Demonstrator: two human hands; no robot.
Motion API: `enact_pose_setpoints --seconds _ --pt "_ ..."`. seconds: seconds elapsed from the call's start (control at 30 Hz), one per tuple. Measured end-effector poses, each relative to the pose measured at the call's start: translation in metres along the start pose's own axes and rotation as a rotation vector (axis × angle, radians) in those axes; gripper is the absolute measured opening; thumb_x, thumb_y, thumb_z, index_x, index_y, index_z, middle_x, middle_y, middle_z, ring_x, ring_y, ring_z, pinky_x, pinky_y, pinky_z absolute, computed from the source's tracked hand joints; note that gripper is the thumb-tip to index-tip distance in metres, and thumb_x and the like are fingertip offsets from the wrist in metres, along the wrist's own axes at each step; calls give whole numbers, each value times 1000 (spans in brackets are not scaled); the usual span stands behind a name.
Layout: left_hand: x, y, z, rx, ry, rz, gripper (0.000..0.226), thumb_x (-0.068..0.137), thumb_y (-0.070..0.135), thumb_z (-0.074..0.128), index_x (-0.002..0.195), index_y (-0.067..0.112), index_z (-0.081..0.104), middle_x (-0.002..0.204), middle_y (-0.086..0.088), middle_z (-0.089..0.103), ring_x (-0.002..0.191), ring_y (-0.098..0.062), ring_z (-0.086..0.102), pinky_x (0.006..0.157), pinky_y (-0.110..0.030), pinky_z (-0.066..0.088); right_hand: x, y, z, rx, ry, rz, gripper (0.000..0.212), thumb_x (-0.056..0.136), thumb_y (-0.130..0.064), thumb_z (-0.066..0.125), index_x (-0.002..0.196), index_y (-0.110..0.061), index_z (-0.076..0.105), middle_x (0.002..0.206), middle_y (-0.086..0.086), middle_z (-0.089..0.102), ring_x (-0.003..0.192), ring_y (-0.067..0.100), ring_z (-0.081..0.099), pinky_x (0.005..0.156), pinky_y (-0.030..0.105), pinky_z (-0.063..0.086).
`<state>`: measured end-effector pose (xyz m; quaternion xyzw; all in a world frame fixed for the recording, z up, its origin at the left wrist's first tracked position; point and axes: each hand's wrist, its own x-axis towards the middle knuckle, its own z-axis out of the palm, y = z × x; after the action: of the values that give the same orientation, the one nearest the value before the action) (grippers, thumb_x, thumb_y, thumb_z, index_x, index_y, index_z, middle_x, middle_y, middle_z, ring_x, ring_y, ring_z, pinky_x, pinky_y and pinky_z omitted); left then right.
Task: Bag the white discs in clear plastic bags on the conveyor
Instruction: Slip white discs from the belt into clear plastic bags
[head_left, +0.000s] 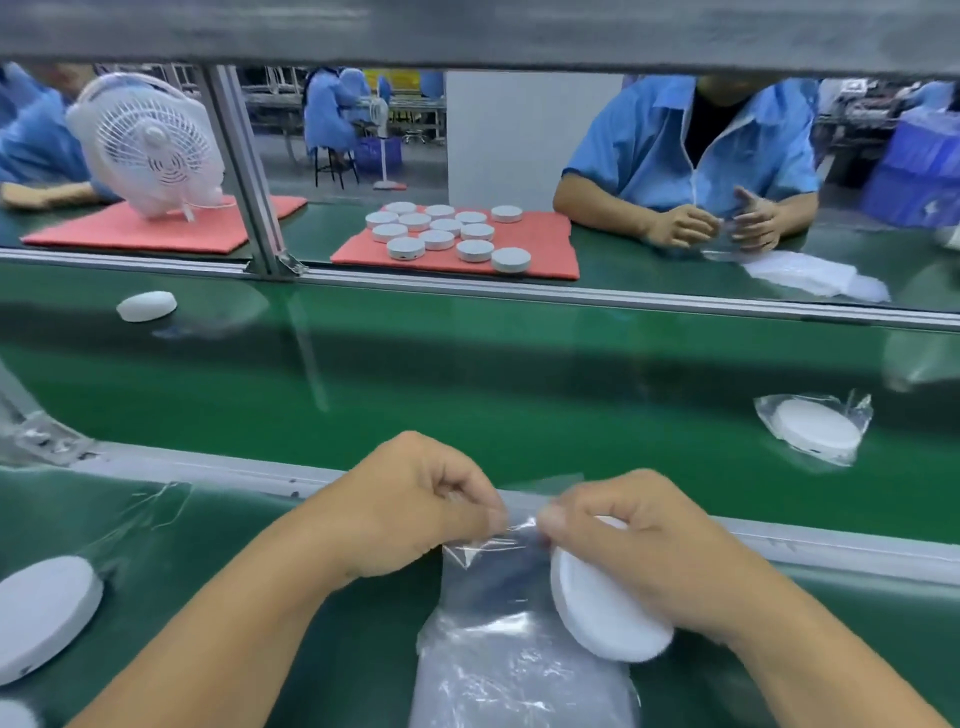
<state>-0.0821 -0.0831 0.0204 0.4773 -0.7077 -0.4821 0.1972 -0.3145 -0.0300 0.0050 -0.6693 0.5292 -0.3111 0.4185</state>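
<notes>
Both hands pinch a clear bag (488, 540); left hand (415, 506), right hand (639, 540) w/ a white disc (605, 608) too. Green worktop (467, 389). Factory room, fan (148, 143) & pink mat (545, 239) across.

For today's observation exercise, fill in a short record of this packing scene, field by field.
Left hand: pinches the mouth of the clear bag
Right hand: pinches the bag, holds a white disc
Disc state: outside the bag
Bagged disc: on the green belt, right
Loose disc: on the belt, far left
Red mat: holds a batch of discs
</notes>
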Motion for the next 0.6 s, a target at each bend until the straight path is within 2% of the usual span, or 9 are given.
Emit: enact_pose_setpoints --seconds 0.07,0.17,0.23,0.33,0.4,0.47,0.53,0.6 --pt "2 -3 3 -187 72 33 13 79 31 88 85 22 82 78 0 80 71 -10 71 75 -19 56 4 1 5 -40 102 2 51 86 -67 64 56 -27 62 55 -16 51 52 3 46 54 16 37" --pt "4 -12 11 -442 57 -20 34 75 44 81 90 14 83 91 -14 81 80 -21 75 76 -27 62 8 1 6 83 273 2 55 83 -68 66 51 -24 57 52 -16 43 50 4 41 50 12 33" --pt "5 -17 16 -464 20 -62 39 83 43 75 92 6 82 94 -19 80 84 -28 78 81 -37 63 8 3 7 128 294 37 57 80 -66 62 54 -15 56 54 -11 42 52 9 41 50 16 33" --pt "5 -23 20 -387 75 -69 41 95 40 68 92 0 79 90 -16 81 85 -34 79 86 -48 62 7 6 9 141 233 104 62 83 -67 67 55 -13 55 55 -8 43 52 11 41 51 19 33" --pt "7 -23 24 -315 97 -59 35 101 38 64 94 8 80 89 -10 82 86 -32 79 90 -48 61 6 7 7 134 181 132 66 83 -67 66 64 -3 60 59 -2 50 55 13 47 53 22 36" --pt "9 -21 27 -269 124 -43 25 102 36 62 97 24 83 92 1 83 87 -25 79 88 -47 62 6 9 5 132 141 134 67 81 -63 62 73 3 62 60 1 53 55 13 50 53 23 37" --pt "10 -20 27 -223 139 -26 22 103 34 62 96 35 84 91 8 82 76 -10 76 76 -37 60 6 8 4 123 108 143 63 80 -63 61 73 -1 67 59 0 56 55 12 52 52 21 37" --pt "10 -21 26 -210 141 -44 22 102 35 64 92 35 84 88 7 82 73 -5 73 78 -37 59 5 6 4 130 95 143 56 81 -63 62 64 -10 66 58 -3 55 53 10 51 51 20 37"
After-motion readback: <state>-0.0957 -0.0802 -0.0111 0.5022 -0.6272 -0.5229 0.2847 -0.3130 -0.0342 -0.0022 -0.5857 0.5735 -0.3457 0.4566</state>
